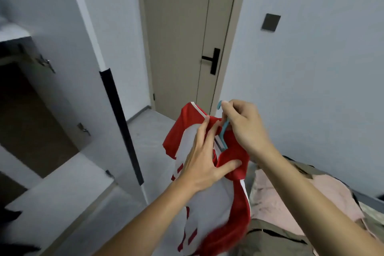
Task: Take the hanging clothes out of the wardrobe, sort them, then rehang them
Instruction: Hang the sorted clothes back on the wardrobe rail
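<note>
Nearest, two bare forearms reach up from the bottom edge of the view. To their right, a heap of clothes lies on the bed: an olive-green garment (276,241) at the near end, with a pale pink garment (291,201) spread on top of it farther along.

Above the bed's left edge the red and white shirt (209,199) hangs in the air, still on its teal hanger (222,131). The left hand (204,164) has its fingers stretched long over the white chest and collar, thumb pressed into the red fabric at the neckline, pinching the cloth. The right hand (242,124) has its fingers curled tight round the hanger's neck just below the hook, which pokes out over the knuckles.

To the left stands the open wardrobe (31,110), dark inside, its white door (97,81) swung out with a black strip along the edge. Beyond is grey floor, then a beige room door (180,33) with a black lever handle (212,60), and a dark wall plate (270,22) on the right wall.
</note>
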Demonstrator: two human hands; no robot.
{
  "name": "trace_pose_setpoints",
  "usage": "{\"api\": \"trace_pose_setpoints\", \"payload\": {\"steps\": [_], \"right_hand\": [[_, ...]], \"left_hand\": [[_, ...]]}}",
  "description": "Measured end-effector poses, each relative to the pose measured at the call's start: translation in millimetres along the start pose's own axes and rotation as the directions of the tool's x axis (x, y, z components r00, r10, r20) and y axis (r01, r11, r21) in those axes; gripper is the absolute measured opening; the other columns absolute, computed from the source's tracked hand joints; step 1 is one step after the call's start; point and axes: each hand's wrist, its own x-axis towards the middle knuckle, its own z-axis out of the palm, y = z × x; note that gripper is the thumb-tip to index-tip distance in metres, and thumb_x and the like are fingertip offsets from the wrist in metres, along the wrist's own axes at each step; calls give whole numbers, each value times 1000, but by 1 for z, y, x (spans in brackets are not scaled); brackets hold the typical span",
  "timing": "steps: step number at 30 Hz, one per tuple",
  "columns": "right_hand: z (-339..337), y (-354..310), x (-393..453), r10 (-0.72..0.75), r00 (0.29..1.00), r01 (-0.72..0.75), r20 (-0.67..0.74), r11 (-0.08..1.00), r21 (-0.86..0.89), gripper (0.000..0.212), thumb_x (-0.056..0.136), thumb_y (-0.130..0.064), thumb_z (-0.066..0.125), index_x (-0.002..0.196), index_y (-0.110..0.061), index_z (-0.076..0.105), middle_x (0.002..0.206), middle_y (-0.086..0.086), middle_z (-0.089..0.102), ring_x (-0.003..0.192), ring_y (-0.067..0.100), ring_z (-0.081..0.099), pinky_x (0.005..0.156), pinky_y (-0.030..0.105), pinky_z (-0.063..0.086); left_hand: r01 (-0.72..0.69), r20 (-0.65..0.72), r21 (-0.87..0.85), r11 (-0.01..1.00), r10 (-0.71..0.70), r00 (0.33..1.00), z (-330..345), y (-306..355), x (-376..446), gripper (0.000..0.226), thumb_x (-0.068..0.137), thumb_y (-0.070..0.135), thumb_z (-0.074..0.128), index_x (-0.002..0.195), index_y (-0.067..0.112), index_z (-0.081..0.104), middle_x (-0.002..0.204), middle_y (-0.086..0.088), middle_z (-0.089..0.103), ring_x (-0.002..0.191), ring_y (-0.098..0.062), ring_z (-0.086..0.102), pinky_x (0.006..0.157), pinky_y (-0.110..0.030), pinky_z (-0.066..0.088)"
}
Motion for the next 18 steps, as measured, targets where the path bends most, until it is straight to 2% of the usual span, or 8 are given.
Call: {"api": "trace_pose_setpoints", "payload": {"steps": [4, 7, 10, 12, 16, 18], "right_hand": [[35, -19, -10, -31, 988, 7, 152, 989, 151, 49, 105, -37, 56, 69, -4, 60, 66, 18, 66, 71, 41, 68, 75, 53, 55], [63, -32, -22, -34, 958, -37, 286, 970, 239, 47, 105, -36, 58, 69, -7, 60, 64, 6, 68, 72, 37, 71, 80, 57, 58], [97, -47, -38, -61, 904, -85, 423, 944, 318, 44, 106, -30, 58, 72, -4, 61, 68, 8, 66, 72, 25, 69, 85, 58, 59], [121, -58, -51, -106, 856, -89, 506, 934, 346, 42, 106, -30, 59, 71, -7, 62, 70, 8, 66, 73, 25, 66, 87, 61, 57], [168, -85, -76, -181, 783, -51, 596, 935, 351, 43, 105, -37, 59, 68, -15, 64, 75, 16, 68, 76, 35, 67, 86, 65, 55], [190, -100, -85, -204, 755, -25, 623, 940, 339, 44, 105, -38, 58, 66, -20, 64, 75, 13, 69, 82, 40, 69, 87, 64, 56]], "left_hand": [[66, -120, 44, 997, -61, 991, -34, -2, -34, 101, 81, 66, 72, 163, 41, 19, 169, 22, 0, 156, -1, 15, 121, -39, 36], [124, -214, 70, 990, -107, 971, -55, -6, -64, 97, 83, 69, 69, 163, 40, 23, 169, 22, 4, 156, -5, 19, 120, -45, 39], [196, -324, 91, 976, -157, 933, -77, -13, -98, 88, 84, 68, 70, 155, 59, 20, 168, 23, 8, 155, -8, 27, 117, -51, 44], [257, -382, 106, 961, -199, 903, -93, -18, -122, 84, 83, 68, 69, 148, 71, 15, 167, 25, 9, 153, -7, 31, 114, -52, 47], [349, -468, 129, 928, -253, 847, -126, -27, -167, 84, 82, 76, 66, 146, 74, 10, 168, 24, 9, 153, -9, 31, 115, -53, 47], [389, -511, 143, 910, -269, 816, -145, -30, -184, 84, 81, 82, 61, 145, 74, 8, 169, 25, 7, 153, -8, 30, 116, -53, 46]]}}
